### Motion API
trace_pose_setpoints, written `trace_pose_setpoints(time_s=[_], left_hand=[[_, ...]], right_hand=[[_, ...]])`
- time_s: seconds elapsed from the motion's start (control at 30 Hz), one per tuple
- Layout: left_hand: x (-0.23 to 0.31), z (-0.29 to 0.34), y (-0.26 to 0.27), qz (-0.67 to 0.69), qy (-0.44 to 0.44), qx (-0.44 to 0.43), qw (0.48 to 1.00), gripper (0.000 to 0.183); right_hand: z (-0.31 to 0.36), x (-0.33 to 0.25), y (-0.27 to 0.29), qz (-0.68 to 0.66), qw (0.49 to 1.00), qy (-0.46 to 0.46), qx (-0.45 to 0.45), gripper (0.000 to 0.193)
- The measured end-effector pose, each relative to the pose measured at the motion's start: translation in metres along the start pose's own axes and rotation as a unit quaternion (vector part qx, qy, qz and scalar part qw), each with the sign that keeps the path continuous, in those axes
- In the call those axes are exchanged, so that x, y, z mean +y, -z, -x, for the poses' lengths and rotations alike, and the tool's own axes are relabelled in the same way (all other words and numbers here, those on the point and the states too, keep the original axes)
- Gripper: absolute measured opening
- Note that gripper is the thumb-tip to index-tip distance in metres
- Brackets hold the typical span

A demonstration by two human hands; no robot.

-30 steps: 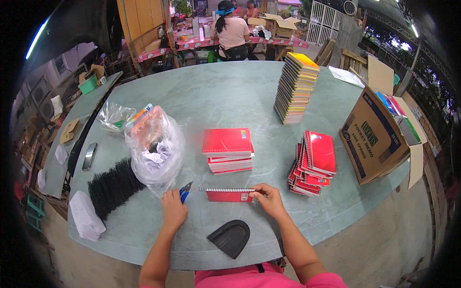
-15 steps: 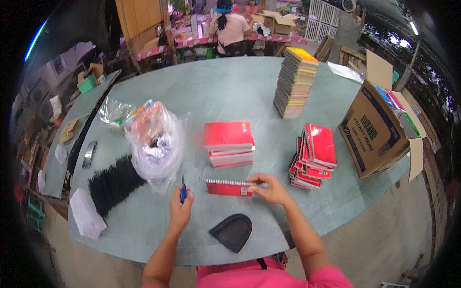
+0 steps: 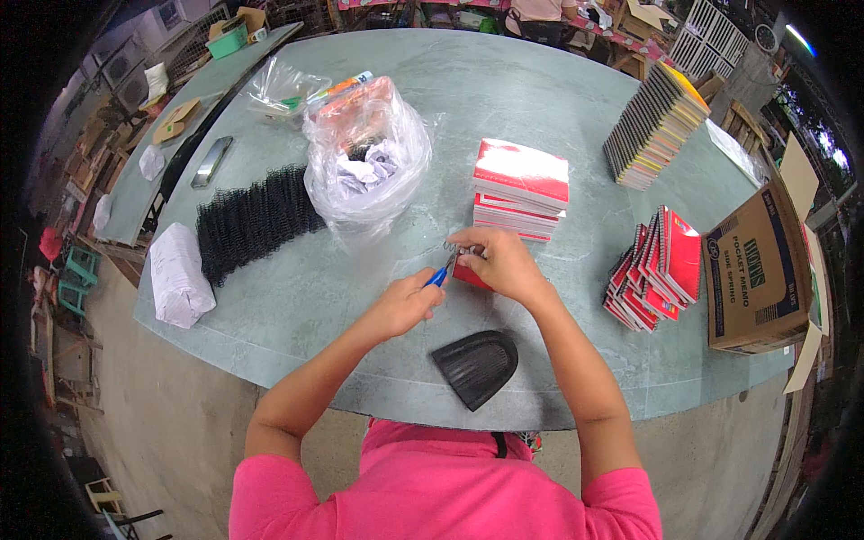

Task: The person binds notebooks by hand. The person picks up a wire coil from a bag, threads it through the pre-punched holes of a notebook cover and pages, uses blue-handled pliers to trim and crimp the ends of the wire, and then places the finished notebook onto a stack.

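My left hand (image 3: 407,302) is closed around a small blue-handled cutting tool (image 3: 436,277), probably pliers. Its tip meets the end of the wire spiral on a small red notebook (image 3: 472,278). My right hand (image 3: 506,263) grips that notebook from above, thumb and fingers near the spiral, and hides most of it. Just beyond stand red-covered notebooks in a stack (image 3: 520,175). Closer to me lies a black ribbed, round-ended block (image 3: 481,364). To the right, red spiral notebooks (image 3: 661,261) are piled unevenly.
Black spiral coils (image 3: 256,220) lie left beside a white paper-wrapped bundle (image 3: 180,274). Behind them are a clear plastic bag of paper scraps (image 3: 369,175) and a phone (image 3: 211,162). A tall yellow notebook stack (image 3: 655,124) and an open cardboard box (image 3: 756,270) stand right.
My left hand has brought the blue-handled tool right to the notebook's spiral end. My right hand has shifted along the notebook toward that end. The view has tilted down.
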State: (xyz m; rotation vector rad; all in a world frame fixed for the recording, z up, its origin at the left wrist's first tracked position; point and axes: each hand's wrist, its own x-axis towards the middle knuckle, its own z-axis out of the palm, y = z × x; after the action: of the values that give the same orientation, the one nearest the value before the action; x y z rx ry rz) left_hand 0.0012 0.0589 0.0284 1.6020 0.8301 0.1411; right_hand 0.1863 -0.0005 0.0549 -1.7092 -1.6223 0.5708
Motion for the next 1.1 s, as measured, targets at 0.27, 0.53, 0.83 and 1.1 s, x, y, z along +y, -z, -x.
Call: trace_pose_setpoints(time_s=[0.27,0.53,0.83,1.1], left_hand=[[-0.001,-0.007,0.001,-0.321,-0.092,0.090,0.938,0.025],[0.001,-0.007,0.011,0.354,0.139,-0.233,0.895,0.034],[-0.022,-0.020,0.024,-0.252,-0.166,0.037,0.953,0.023],[0.021,-0.026,0.011,0.059,-0.117,0.086,0.988,0.016]], right_hand=[[0.005,0.005,-0.005,0.007,0.997,0.069,0.039,0.021],[0.008,0.006,-0.007,0.044,0.995,0.000,0.091,0.014],[0.008,0.011,-0.004,0.039,0.994,0.005,0.102,0.012],[0.020,-0.004,-0.027,0.046,0.993,0.101,0.033,0.019]])
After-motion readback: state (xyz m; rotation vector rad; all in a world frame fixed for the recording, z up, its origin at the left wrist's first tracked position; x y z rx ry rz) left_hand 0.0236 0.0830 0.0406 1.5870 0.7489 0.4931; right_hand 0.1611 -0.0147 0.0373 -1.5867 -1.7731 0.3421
